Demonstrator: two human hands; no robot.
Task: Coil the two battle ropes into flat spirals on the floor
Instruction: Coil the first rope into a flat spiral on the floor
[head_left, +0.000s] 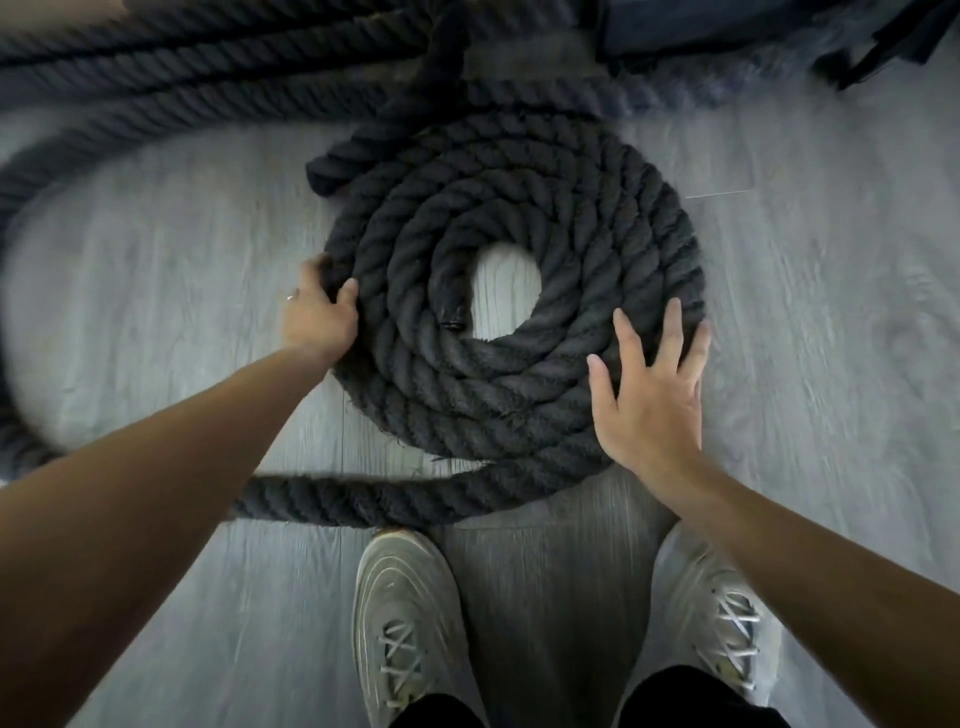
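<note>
Head view: the left hand (317, 312) curls its grip on the spiral (514, 291) rim; the right hand (649, 395) lies open, flat on top. Pushing unevenly could buckle the loose tail (363, 501) over the outer turn.

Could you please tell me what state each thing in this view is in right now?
Dark twisted battle rope spiral: coiled flat, centre open.
Loose rope tail: uncoiled, trailing left.
Left hand: gripping the spiral's outer edge.
Right hand: open, fingers spread on the coil.
Pale lace-up sneakers: laced, on the floor.
</note>
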